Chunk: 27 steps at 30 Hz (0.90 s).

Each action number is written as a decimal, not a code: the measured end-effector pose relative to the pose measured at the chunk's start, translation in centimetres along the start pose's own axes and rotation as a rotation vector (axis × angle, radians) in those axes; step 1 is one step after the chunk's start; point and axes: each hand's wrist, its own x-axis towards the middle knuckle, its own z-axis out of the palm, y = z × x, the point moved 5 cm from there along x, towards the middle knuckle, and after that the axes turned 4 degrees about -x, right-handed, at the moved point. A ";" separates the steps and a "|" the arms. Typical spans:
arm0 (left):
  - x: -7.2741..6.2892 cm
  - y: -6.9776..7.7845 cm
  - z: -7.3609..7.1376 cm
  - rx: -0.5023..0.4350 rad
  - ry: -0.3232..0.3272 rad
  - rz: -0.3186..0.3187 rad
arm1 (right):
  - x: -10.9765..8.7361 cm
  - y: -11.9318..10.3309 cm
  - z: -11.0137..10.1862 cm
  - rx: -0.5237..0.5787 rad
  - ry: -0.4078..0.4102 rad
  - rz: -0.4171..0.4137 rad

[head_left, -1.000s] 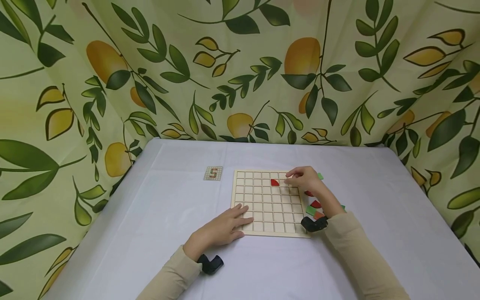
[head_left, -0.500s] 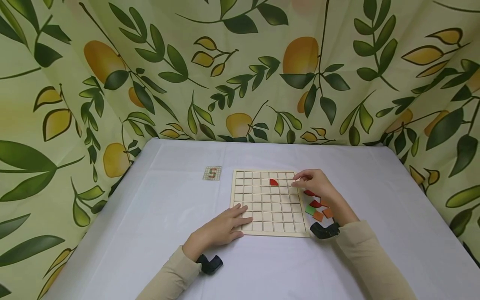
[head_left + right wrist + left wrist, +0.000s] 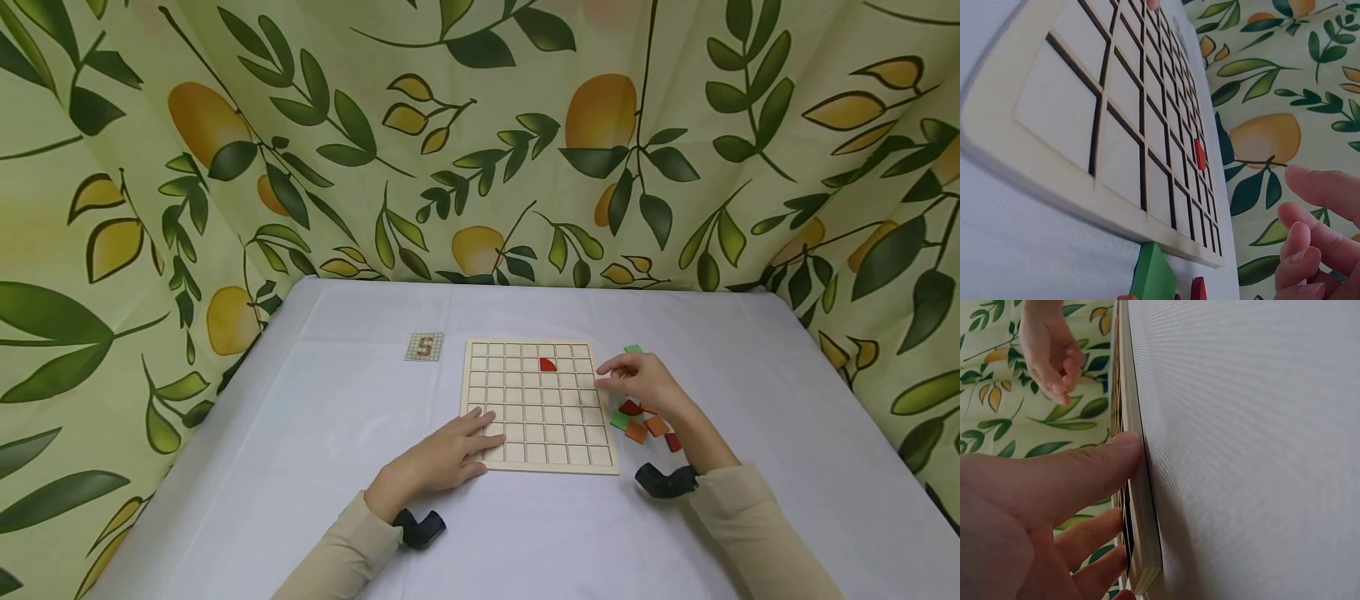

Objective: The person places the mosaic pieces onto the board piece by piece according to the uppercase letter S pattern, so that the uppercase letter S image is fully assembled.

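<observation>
A wooden grid board (image 3: 536, 417) lies on the table, with one red quarter-round tile (image 3: 548, 365) in a cell of its second row. My left hand (image 3: 446, 450) rests on the board's near left corner, fingers spread over the cells. The left wrist view shows its thumb (image 3: 1125, 447) against the board's edge. Just past the board's right edge hovers my right hand (image 3: 641, 379), above loose tiles. In the right wrist view its thumb and forefinger are apart, the other fingers loosely bent, and nothing shows between them. It hides some tiles from the head view.
Several loose tiles lie right of the board, among them a green one (image 3: 620, 419), an orange one (image 3: 636, 432) and a red one (image 3: 673, 442). Another green tile (image 3: 633, 348) is farther back. A small pattern card (image 3: 424, 347) lies beyond the board's left side.
My right hand has moved right and nearer, from over the board to beside its right edge, uncovering more tiles. The left hand and the red tile on the board stay put.
</observation>
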 end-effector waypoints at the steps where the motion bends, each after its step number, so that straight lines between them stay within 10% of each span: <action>1: 0.0 0.0 0.0 -0.002 0.000 0.000 | -0.1 0.1 0.0 -0.004 0.001 0.001; 27: 0.0 0.1 0.1 0.004 -0.006 -0.022 | -3.0 3.7 -0.1 -0.009 -0.036 0.021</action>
